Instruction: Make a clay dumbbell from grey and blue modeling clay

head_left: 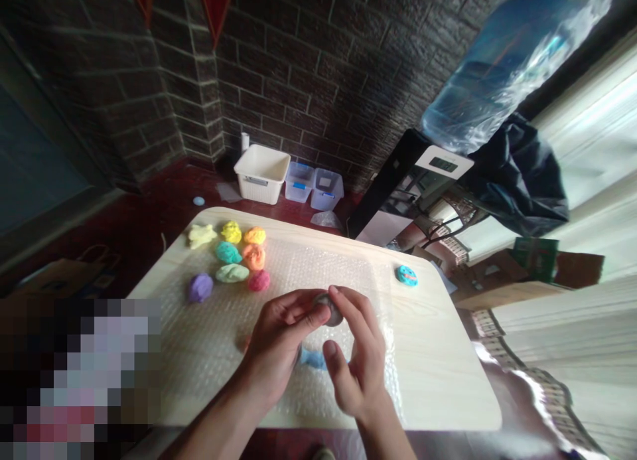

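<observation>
My left hand (281, 330) pinches a grey lump of modelling clay (335, 314) between thumb and fingers, above the middle of the table. My right hand (362, 344) is beside it, its fingertips against the clay's upper right side and its thumb spread away. Beneath both hands, a blue piece of clay (313, 359) rests on bubble wrap (338, 400), partly covered by them. A reddish bit shows at the left hand's outer edge, mostly hidden.
Several clay lumps, among them a purple one (200, 287) and a pink one (259, 280), lie at the table's left. A blue round piece (407, 275) sits at the right. Beyond the table stand a white basket (262, 174) and a water dispenser (393, 181).
</observation>
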`<state>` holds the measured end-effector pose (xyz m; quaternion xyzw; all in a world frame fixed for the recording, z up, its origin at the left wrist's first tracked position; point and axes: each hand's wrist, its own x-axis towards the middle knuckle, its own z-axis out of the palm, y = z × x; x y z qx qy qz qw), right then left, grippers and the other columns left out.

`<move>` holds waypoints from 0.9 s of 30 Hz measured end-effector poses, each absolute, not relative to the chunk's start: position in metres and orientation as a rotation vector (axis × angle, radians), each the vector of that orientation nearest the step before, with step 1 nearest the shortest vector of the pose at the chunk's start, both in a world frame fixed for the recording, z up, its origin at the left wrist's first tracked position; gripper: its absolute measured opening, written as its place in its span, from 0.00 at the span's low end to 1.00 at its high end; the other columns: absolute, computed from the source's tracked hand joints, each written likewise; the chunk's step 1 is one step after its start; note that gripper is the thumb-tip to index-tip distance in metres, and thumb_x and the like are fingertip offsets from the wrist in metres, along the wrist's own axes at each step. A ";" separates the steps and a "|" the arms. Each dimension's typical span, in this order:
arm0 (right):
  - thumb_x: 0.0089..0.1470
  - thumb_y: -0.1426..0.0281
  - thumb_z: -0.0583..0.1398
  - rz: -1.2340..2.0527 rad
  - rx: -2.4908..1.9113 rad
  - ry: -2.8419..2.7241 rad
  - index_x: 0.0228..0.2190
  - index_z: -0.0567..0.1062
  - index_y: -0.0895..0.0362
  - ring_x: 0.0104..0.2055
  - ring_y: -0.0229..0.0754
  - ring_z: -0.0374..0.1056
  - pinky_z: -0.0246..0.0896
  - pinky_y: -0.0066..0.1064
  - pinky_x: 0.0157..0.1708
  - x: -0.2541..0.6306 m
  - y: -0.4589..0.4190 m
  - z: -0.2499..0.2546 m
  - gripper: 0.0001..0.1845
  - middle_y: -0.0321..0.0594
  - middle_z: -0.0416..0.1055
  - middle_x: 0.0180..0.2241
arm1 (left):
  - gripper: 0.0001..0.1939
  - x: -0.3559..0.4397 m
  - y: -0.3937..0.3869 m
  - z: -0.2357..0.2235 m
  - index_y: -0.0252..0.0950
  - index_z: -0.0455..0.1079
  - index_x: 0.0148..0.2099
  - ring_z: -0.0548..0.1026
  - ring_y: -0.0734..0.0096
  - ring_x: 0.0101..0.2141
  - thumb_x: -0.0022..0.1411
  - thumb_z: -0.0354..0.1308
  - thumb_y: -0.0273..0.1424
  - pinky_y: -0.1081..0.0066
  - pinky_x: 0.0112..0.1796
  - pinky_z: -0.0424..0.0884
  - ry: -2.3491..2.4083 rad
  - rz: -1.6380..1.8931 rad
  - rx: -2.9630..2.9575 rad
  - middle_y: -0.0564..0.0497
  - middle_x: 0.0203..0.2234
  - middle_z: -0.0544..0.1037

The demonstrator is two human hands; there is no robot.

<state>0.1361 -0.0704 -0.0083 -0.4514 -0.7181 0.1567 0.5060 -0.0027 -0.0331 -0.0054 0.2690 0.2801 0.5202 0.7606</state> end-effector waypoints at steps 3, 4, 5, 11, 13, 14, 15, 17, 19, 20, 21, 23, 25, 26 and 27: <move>0.67 0.65 0.58 0.415 -1.085 -1.723 0.67 0.70 0.49 0.58 0.56 0.71 0.72 0.53 0.56 0.135 -0.069 -0.007 0.29 0.49 0.71 0.58 | 0.12 -0.004 -0.033 -0.007 0.36 0.87 0.44 0.81 0.67 0.37 0.56 0.76 0.25 0.73 0.42 0.75 0.611 1.127 0.563 0.48 0.33 0.86; 0.67 0.65 0.58 0.423 -1.085 -1.726 0.67 0.70 0.50 0.58 0.56 0.71 0.72 0.53 0.56 0.134 -0.069 -0.007 0.29 0.48 0.71 0.57 | 0.12 -0.004 -0.033 -0.007 0.36 0.87 0.44 0.81 0.67 0.37 0.56 0.76 0.25 0.73 0.42 0.75 0.612 1.127 0.552 0.48 0.33 0.86; 0.67 0.65 0.58 0.426 -1.084 -1.731 0.68 0.69 0.50 0.58 0.56 0.71 0.72 0.53 0.56 0.134 -0.069 -0.007 0.29 0.49 0.71 0.57 | 0.12 -0.004 -0.034 -0.006 0.36 0.87 0.43 0.81 0.68 0.37 0.55 0.77 0.25 0.74 0.41 0.75 0.611 1.127 0.544 0.48 0.33 0.86; 0.68 0.63 0.58 0.339 -1.054 -1.707 0.70 0.66 0.49 0.64 0.58 0.67 0.69 0.55 0.60 0.137 -0.073 -0.012 0.31 0.49 0.68 0.63 | 0.12 -0.002 -0.034 0.000 0.37 0.87 0.45 0.81 0.68 0.36 0.57 0.77 0.29 0.73 0.43 0.75 0.577 1.133 0.583 0.48 0.33 0.86; 0.67 0.64 0.58 0.351 -1.053 -1.700 0.70 0.67 0.49 0.63 0.58 0.67 0.69 0.54 0.60 0.136 -0.073 -0.014 0.31 0.49 0.68 0.62 | 0.12 -0.002 -0.034 0.000 0.37 0.87 0.44 0.80 0.68 0.37 0.57 0.77 0.29 0.72 0.43 0.75 0.573 1.134 0.583 0.48 0.33 0.86; 0.67 0.65 0.57 0.369 -1.052 -1.699 0.70 0.67 0.49 0.62 0.57 0.68 0.70 0.54 0.59 0.136 -0.072 -0.015 0.32 0.49 0.68 0.62 | 0.11 -0.003 -0.033 -0.001 0.37 0.87 0.44 0.80 0.68 0.36 0.56 0.77 0.29 0.73 0.43 0.75 0.574 1.139 0.578 0.48 0.33 0.86; 0.67 0.66 0.57 0.390 -1.052 -1.702 0.70 0.66 0.49 0.62 0.57 0.68 0.70 0.54 0.59 0.135 -0.072 -0.015 0.32 0.49 0.69 0.62 | 0.11 -0.003 -0.033 -0.001 0.37 0.87 0.43 0.80 0.69 0.36 0.56 0.77 0.29 0.73 0.43 0.75 0.578 1.144 0.572 0.48 0.33 0.86; 0.67 0.67 0.57 0.420 -1.051 -1.711 0.70 0.66 0.49 0.61 0.56 0.69 0.71 0.53 0.58 0.133 -0.070 -0.015 0.32 0.49 0.69 0.61 | 0.10 -0.004 -0.033 -0.002 0.37 0.87 0.42 0.80 0.70 0.36 0.57 0.77 0.29 0.74 0.42 0.74 0.595 1.152 0.556 0.48 0.33 0.86; 0.67 0.67 0.57 0.411 -1.051 -1.716 0.70 0.66 0.50 0.60 0.56 0.70 0.72 0.53 0.57 0.132 -0.069 -0.015 0.32 0.49 0.70 0.60 | 0.09 -0.004 -0.033 -0.003 0.36 0.87 0.42 0.80 0.70 0.36 0.57 0.77 0.30 0.75 0.41 0.74 0.611 1.148 0.546 0.48 0.33 0.86; 0.66 0.67 0.57 0.389 -1.049 -1.714 0.70 0.66 0.50 0.60 0.56 0.70 0.72 0.53 0.57 0.132 -0.069 -0.015 0.32 0.49 0.70 0.60 | 0.10 -0.004 -0.033 -0.003 0.36 0.87 0.42 0.80 0.70 0.36 0.57 0.78 0.30 0.75 0.42 0.75 0.614 1.144 0.544 0.48 0.33 0.86; 0.66 0.67 0.57 0.360 -1.049 -1.713 0.70 0.66 0.50 0.61 0.56 0.70 0.72 0.54 0.57 0.132 -0.069 -0.016 0.33 0.49 0.69 0.60 | 0.10 -0.004 -0.034 -0.003 0.36 0.87 0.42 0.80 0.69 0.36 0.57 0.78 0.30 0.74 0.42 0.75 0.613 1.143 0.540 0.48 0.34 0.86; 0.65 0.68 0.57 0.294 -1.046 -1.732 0.71 0.65 0.51 0.62 0.57 0.69 0.72 0.54 0.57 0.133 -0.070 -0.016 0.34 0.50 0.68 0.61 | 0.10 -0.002 -0.034 -0.003 0.36 0.86 0.41 0.81 0.68 0.37 0.56 0.78 0.30 0.73 0.42 0.76 0.608 1.152 0.527 0.48 0.34 0.86; 0.63 0.70 0.57 0.238 -1.054 -1.778 0.71 0.64 0.52 0.61 0.58 0.69 0.73 0.54 0.55 0.134 -0.070 -0.016 0.36 0.51 0.68 0.62 | 0.10 -0.002 -0.033 -0.002 0.36 0.86 0.40 0.81 0.66 0.38 0.56 0.78 0.31 0.72 0.43 0.76 0.612 1.169 0.520 0.47 0.35 0.86; 0.63 0.72 0.57 0.222 -1.065 -1.801 0.71 0.64 0.52 0.61 0.57 0.69 0.74 0.54 0.54 0.135 -0.070 -0.016 0.36 0.51 0.68 0.62 | 0.10 -0.002 -0.033 -0.001 0.35 0.86 0.40 0.82 0.66 0.38 0.55 0.78 0.31 0.72 0.43 0.76 0.619 1.173 0.521 0.47 0.35 0.86; 0.62 0.72 0.57 0.215 -1.080 -1.818 0.71 0.64 0.52 0.60 0.57 0.70 0.74 0.53 0.54 0.135 -0.070 -0.016 0.37 0.51 0.68 0.61 | 0.10 -0.002 -0.032 -0.001 0.35 0.86 0.40 0.82 0.66 0.38 0.55 0.79 0.31 0.72 0.43 0.76 0.627 1.178 0.521 0.47 0.34 0.86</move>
